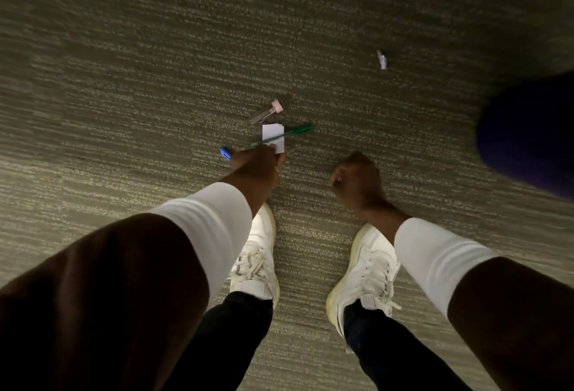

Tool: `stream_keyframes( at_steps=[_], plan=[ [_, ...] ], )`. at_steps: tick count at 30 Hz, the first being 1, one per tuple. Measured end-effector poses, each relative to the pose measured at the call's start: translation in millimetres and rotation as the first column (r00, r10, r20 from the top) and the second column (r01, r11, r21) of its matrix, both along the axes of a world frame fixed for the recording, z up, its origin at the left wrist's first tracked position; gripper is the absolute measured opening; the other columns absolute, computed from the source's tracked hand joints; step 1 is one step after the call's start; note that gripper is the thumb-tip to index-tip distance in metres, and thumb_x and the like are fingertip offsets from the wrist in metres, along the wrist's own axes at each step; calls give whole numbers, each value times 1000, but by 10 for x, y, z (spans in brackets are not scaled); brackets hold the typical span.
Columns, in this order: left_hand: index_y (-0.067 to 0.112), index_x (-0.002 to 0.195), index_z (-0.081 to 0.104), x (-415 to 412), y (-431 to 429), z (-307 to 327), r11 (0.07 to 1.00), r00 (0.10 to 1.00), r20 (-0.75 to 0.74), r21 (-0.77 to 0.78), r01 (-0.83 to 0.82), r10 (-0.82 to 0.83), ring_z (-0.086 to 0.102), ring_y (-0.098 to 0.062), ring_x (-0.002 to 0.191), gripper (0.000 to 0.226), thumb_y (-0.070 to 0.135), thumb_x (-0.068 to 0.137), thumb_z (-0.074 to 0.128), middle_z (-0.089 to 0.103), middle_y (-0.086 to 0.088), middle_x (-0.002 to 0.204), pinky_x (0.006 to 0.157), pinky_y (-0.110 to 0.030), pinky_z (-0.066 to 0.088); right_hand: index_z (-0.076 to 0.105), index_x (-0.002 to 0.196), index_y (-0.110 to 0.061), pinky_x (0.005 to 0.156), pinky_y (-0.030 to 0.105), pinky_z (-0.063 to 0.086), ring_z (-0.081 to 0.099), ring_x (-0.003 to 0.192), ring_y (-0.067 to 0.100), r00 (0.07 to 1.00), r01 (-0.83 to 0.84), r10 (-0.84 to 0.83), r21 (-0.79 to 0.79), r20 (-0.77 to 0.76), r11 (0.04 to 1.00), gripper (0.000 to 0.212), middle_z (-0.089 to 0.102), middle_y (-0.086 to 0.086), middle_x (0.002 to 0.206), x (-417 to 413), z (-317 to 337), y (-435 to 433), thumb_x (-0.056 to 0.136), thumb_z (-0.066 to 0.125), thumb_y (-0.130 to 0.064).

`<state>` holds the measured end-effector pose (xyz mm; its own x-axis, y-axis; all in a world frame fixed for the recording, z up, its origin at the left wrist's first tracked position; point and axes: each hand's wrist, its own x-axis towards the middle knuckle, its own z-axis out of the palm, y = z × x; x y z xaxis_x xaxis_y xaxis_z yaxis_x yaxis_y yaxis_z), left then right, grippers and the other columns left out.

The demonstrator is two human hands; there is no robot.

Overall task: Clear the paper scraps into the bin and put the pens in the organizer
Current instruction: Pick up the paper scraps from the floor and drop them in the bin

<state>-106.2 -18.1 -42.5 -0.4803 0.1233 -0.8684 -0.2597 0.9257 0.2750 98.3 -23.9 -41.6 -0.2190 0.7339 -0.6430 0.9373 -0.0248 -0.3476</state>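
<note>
My left hand (257, 166) reaches down over the carpet and is closed around a bundle: a green pen (289, 134) sticking out to the right, a blue pen (226, 153) poking out to the left, and a white paper scrap (272, 135). A clear pen with a pink cap (267, 112) lies just beyond the hand; whether it is held I cannot tell. My right hand (357, 182) hangs to the right, fingers curled, with nothing visible in it. A crumpled white paper scrap (382, 59) lies on the carpet farther out to the right.
Grey-beige striped carpet (155, 79) fills the view. My two white sneakers (257, 254) (366, 269) stand below the hands. A dark blue rounded object (528, 142) sits at the right edge. No bin or organizer is in view.
</note>
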Motion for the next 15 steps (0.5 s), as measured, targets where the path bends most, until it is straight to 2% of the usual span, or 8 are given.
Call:
stream_keyframes(
  at_steps=[1,2,4,6,9,12,14,15],
  plan=[
    [15,96,66,28,-24,5,948,943,128,37,-315,308,75,-18,81,8,11,102,63,75,-13,123,58,-16,56,80,89,-9,82,24,50,71,97,27,999,46,-46,27,11,999,7,73,12,108,40,17,94,86,73,-7],
    [6,109,68,63,-63,7,920,914,125,21,-390,385,71,-14,71,11,10,99,65,75,-11,114,49,-19,55,79,91,-9,82,25,52,72,98,26,995,91,-93,52,31,994,9,75,11,107,85,39,203,87,71,-10],
    [2,110,66,89,-91,17,924,919,99,-10,-382,381,68,-14,63,16,9,95,69,72,-12,101,44,-19,55,78,96,-9,82,25,50,72,101,27,983,157,-165,95,83,983,14,77,9,106,190,75,459,90,68,-17],
    [4,104,62,148,-108,129,943,930,159,-55,-328,332,61,-15,57,15,6,93,71,67,-15,94,41,-18,50,77,97,-9,82,28,51,72,102,33,975,131,-152,132,164,983,18,76,13,106,293,120,746,93,63,-21],
    [-2,105,61,239,-104,358,974,936,277,-118,-193,219,54,-19,55,13,0,93,66,62,-18,82,39,-21,46,76,103,-6,89,30,54,71,105,35,958,148,-202,254,203,956,25,76,16,110,412,120,1183,97,56,-20],
    [-10,116,64,308,-112,379,992,931,366,-117,42,4,71,-30,72,26,-4,91,67,73,-25,94,49,-31,61,75,113,-10,98,36,53,67,115,37,933,219,-298,338,204,915,26,73,16,121,447,30,1536,99,56,-21],
    [-10,111,69,345,-87,306,954,928,242,-24,298,-284,77,-38,80,25,1,89,70,76,-28,97,63,-44,68,76,115,-14,98,36,52,66,117,37,936,218,-299,362,184,906,26,73,15,123,419,-53,1704,100,55,-18],
    [-5,104,72,352,-44,263,884,876,125,21,467,-466,78,-37,81,21,7,87,70,78,-24,94,69,-44,68,76,116,-15,96,36,52,67,116,38,944,206,-284,374,166,904,27,74,15,122,389,-100,1773,100,55,-16]
  ],
)
